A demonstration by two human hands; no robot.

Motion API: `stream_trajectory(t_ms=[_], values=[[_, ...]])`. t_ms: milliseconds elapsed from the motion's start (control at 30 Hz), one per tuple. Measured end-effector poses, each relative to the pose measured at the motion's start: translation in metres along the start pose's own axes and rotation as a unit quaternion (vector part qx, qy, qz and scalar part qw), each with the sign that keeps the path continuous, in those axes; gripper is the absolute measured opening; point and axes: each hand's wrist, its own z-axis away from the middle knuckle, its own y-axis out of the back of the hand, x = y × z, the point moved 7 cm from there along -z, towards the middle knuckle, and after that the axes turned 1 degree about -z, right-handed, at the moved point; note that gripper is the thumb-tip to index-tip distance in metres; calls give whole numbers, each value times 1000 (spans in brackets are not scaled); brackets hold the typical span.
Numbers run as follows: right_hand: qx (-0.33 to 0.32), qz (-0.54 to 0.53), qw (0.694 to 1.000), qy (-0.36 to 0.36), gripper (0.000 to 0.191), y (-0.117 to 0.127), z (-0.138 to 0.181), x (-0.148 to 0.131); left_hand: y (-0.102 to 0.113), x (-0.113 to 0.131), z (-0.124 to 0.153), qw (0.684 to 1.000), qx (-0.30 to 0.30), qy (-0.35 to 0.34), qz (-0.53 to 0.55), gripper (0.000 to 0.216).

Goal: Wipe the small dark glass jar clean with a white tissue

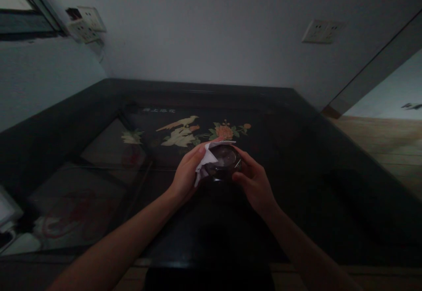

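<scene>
Above the dark glossy tabletop, I hold a small round dark glass vessel (pixel 224 158) between both hands. Its wide, shiny top faces me, and the dim light hides its exact kind. My left hand (pixel 187 168) is closed around a crumpled white tissue (pixel 211 155), which presses against the vessel's left side and rim. On the other side, my right hand (pixel 255 179) grips the vessel, thumb toward me and fingers behind it. Part of the vessel's left side is covered by the tissue.
The black tabletop (pixel 204 225) bears a painted bird and flowers (pixel 183 132) and reflects a window. White items (pixel 23 242) lie at the left edge. Wall sockets (pixel 323 31) sit on the wall behind; wooden floor (pixel 385 146) shows at right.
</scene>
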Motion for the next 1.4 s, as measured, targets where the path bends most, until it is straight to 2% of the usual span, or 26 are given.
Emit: stream_trajectory(t_ms=[133, 167, 233, 300, 400, 467, 533, 667, 767, 867, 967, 1067, 1267, 1400], values=[[13, -108, 992, -59, 49, 0, -3, 9, 9, 14, 4, 996, 68, -50, -14, 33], [15, -118, 991, -68, 45, 0, -3, 10, 8, 21, 7, 993, 67, -82, -46, 32], [15, -129, 988, -78, 40, -1, -3, 13, 1, 36, 12, 973, 25, -164, -160, 31], [16, -141, 986, -84, 41, -2, -2, 15, -13, 43, 19, 919, -49, -245, -306, 29], [36, -179, 978, -100, 41, 0, 0, 20, -30, 38, 29, 795, -165, -356, -462, 34], [54, -215, 969, -105, 40, 3, 1, 21, -34, 32, 34, 727, -194, -414, -512, 40], [57, -246, 962, -103, 41, 3, 2, 20, -34, 30, 38, 694, -190, -449, -530, 44], [54, -250, 959, -124, 48, -2, 5, 17, -42, 26, 49, 661, -214, -479, -536, 46], [51, -223, 963, -140, 38, -7, 8, 17, -48, 22, 53, 640, -235, -480, -553, 49], [36, -202, 969, -134, 31, -10, 8, 17, -45, 17, 45, 643, -230, -441, -583, 50], [21, -198, 971, -133, 39, -8, 8, 17, -38, 14, 34, 662, -227, -394, -595, 51], [15, -194, 974, -120, 47, -4, 5, 13, -34, 13, 30, 678, -220, -376, -592, 52], [29, -189, 977, -97, 48, 4, 0, 6, -40, 12, 44, 667, -230, -429, -563, 52], [39, -167, 979, -109, 35, 2, 2, 8, -45, 10, 54, 648, -253, -457, -555, 55]])
